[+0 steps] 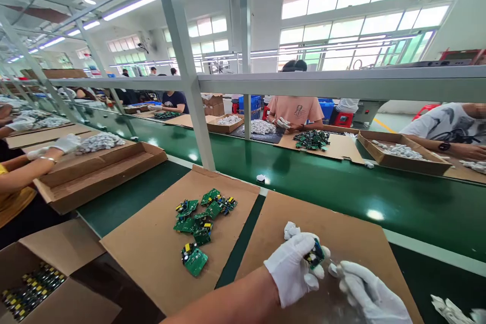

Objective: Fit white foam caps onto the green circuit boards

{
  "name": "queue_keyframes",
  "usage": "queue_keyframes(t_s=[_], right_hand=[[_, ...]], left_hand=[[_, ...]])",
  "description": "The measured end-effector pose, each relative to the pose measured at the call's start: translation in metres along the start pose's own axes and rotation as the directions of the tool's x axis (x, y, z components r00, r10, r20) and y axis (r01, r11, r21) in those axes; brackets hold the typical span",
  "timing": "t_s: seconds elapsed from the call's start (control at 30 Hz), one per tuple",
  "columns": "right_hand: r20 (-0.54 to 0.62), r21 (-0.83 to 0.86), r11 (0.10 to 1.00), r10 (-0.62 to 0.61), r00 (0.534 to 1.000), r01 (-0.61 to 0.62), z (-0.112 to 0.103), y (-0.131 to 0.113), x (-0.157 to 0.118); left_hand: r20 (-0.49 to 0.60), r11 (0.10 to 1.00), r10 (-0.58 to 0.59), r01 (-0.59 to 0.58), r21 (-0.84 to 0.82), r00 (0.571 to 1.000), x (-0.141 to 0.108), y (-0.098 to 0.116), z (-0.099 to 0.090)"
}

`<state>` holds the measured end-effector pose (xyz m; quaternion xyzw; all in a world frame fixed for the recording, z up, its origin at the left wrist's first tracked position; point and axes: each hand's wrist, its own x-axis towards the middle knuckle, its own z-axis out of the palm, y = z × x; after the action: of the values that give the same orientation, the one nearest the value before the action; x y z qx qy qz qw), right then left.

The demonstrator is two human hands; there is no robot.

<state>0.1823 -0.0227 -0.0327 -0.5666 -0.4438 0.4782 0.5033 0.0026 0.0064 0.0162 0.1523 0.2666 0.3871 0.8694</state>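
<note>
My left hand [294, 268], in a white glove, is closed round a small green circuit board [315, 254] with dark and yellow parts on it. My right hand [370, 291], also gloved in white, is just to the right, its thumb and fingers drawn together at a small white lump [333, 269]. Both hands are over a brown cardboard sheet [261, 248]. A crumpled white lump [291, 230] lies behind my left hand. On another cardboard sheet [148, 238] to the left sits a loose pile of green circuit boards [195, 225].
A green conveyor belt [322, 177] runs across beyond the sheets, under a grey metal frame [190, 61]. At lower left, an open carton [61, 243] holds several boards. Co-workers sit opposite and left, near a shallow cardboard tray [102, 174]. White scraps [450, 309] lie at lower right.
</note>
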Motion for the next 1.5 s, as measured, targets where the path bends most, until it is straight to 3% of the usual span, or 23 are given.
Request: queue_keyframes(t_s=[0.1,0.2,0.3,0.4,0.47,0.57,0.67,0.73,0.8,0.87,1.0,1.07,1.27,1.37,1.5], right_hand=[[0.037,-0.064,0.998,-0.012,0.999,0.014,0.003,-0.010,-0.004],[0.104,0.015,1.000,0.004,0.995,-0.005,0.006,-0.015,-0.006],[0.053,0.011,0.998,-0.058,0.997,0.057,0.006,-0.017,-0.005],[0.081,-0.099,0.970,-0.213,0.974,0.220,0.007,-0.018,-0.004],[0.085,-0.075,0.964,-0.248,0.965,0.255,0.008,-0.018,-0.004],[0.083,-0.001,0.994,-0.110,0.990,0.110,0.010,-0.018,-0.007],[0.147,-0.067,0.997,-0.031,0.989,0.042,0.011,-0.019,-0.009],[0.140,-0.134,0.979,-0.133,0.981,0.151,0.010,-0.020,-0.009],[0.132,-0.197,0.928,-0.296,0.946,0.318,0.009,-0.021,-0.009],[0.143,-0.221,0.892,-0.370,0.918,0.394,0.008,-0.021,-0.009],[0.112,-0.093,0.983,-0.150,0.982,0.160,0.008,-0.016,-0.010],[0.078,-0.015,0.996,-0.083,0.993,0.084,0.009,-0.013,-0.010],[0.015,-0.003,0.985,-0.171,0.985,0.171,0.011,-0.016,-0.008],[0.004,-0.087,0.978,-0.190,0.982,0.189,0.012,-0.017,-0.010],[0.009,-0.354,0.870,-0.364,0.931,0.343,0.012,-0.013,-0.012]], left_hand=[[-0.033,0.995,0.051,-0.048,0.091,0.998,0.003,-0.003,-0.007],[-0.053,0.946,0.109,-0.087,0.313,0.993,0.003,-0.002,-0.009],[-0.052,0.889,0.108,-0.073,0.452,0.993,0.003,-0.002,-0.009],[-0.068,0.890,0.130,-0.086,0.448,0.989,0.006,-0.005,-0.010],[-0.040,0.908,0.144,-0.117,0.401,0.989,0.007,-0.008,-0.012],[0.014,0.933,0.109,-0.107,0.343,0.994,0.008,-0.011,-0.015],[0.040,0.939,0.064,-0.074,0.335,0.997,0.007,-0.011,-0.015],[0.048,0.943,0.015,-0.030,0.330,0.999,0.006,-0.010,-0.014],[0.055,0.947,-0.025,0.006,0.322,0.998,0.006,-0.008,-0.012],[0.069,0.948,-0.023,0.000,0.318,0.997,0.006,-0.009,-0.012],[0.077,0.945,-0.003,-0.023,0.327,0.997,0.006,-0.012,-0.014],[0.080,0.943,-0.023,-0.005,0.333,0.997,0.007,-0.014,-0.014],[0.108,0.917,-0.023,-0.022,0.398,0.994,0.011,-0.016,-0.015],[0.105,0.895,0.030,-0.073,0.440,0.994,0.012,-0.016,-0.015],[0.055,0.864,0.073,-0.091,0.495,0.996,0.012,-0.018,-0.014]])
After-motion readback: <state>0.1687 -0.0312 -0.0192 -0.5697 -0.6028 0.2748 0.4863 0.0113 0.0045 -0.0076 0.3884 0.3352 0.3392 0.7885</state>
